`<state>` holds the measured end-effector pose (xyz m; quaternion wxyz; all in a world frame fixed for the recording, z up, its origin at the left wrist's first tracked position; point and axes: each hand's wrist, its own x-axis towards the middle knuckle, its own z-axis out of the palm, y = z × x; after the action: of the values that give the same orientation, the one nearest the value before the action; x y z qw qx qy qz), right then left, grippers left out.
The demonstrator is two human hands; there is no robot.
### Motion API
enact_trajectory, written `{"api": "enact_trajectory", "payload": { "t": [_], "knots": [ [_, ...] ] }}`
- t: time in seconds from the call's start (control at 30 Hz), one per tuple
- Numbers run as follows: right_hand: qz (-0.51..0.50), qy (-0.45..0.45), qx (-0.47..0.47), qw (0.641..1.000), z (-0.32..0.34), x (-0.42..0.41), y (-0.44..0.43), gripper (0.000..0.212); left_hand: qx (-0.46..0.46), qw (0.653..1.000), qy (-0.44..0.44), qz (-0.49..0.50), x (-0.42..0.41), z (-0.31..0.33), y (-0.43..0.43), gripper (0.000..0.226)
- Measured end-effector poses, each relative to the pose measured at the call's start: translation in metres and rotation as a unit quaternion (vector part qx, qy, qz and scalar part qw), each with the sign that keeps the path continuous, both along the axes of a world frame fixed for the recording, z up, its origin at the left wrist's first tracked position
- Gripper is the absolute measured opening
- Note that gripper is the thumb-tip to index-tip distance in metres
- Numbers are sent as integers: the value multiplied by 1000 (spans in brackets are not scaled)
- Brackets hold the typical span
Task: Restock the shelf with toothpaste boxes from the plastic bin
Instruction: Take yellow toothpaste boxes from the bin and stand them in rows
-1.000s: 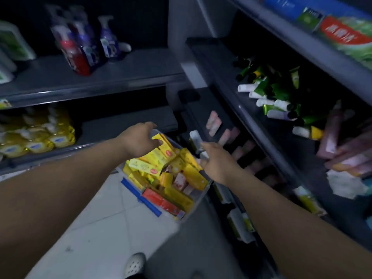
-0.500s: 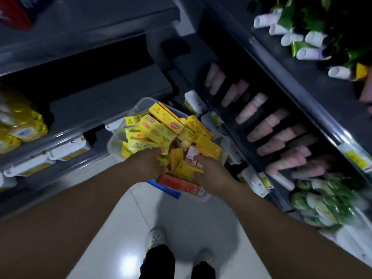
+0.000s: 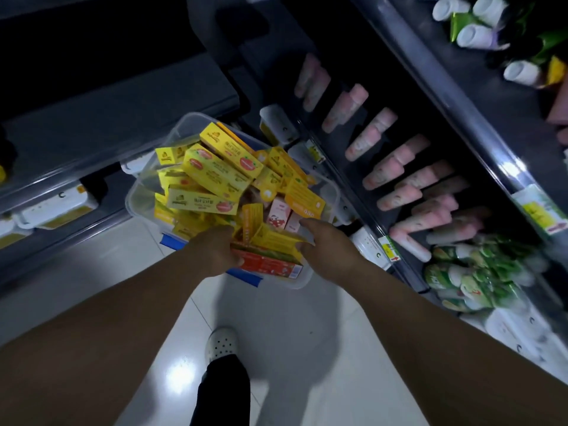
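Reaching down with both arms outstretched, left hand (image 3: 215, 250) sunk among toothpaste boxes (image 3: 215, 176), fingers hidden, grip not discernible, right hand (image 3: 325, 250) curled round yellow box (image 3: 273, 239), plastic bin (image 3: 184, 124) set on floor (image 3: 276, 318) beside shelf (image 3: 455, 96).

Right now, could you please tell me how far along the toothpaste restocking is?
Done: no yellow toothpaste boxes show on the right shelf, only pink tubes. In hand: the left hand and right hand are among boxes at the near end of the plastic bin; no box is lifted. Left: the whole heap.
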<state>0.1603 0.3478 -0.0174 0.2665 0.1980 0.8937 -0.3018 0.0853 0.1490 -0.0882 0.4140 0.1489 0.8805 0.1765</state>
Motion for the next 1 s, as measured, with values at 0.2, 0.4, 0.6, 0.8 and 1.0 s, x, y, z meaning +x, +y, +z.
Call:
{"api": "enact_trajectory", "payload": {
  "t": [0.2,0.4,0.6,0.8,1.0],
  "knots": [
    [-19,20,-12,1000,-9,6,7,53,3,999,7,33,0,-4,8,23],
    [-88,23,-46,995,-6,16,25,49,99,983,-68,142,-6,55,8,22],
    [-318,-19,-206,925,55,3,44,49,205,948,-58,235,-16,149,-8,15],
    [-359,67,-349,863,152,-14,73,8,307,931,39,191,-23,254,19,38],
    [-349,147,-330,864,244,-6,105,13,394,899,100,160,-27,343,47,39]
  ]
}}
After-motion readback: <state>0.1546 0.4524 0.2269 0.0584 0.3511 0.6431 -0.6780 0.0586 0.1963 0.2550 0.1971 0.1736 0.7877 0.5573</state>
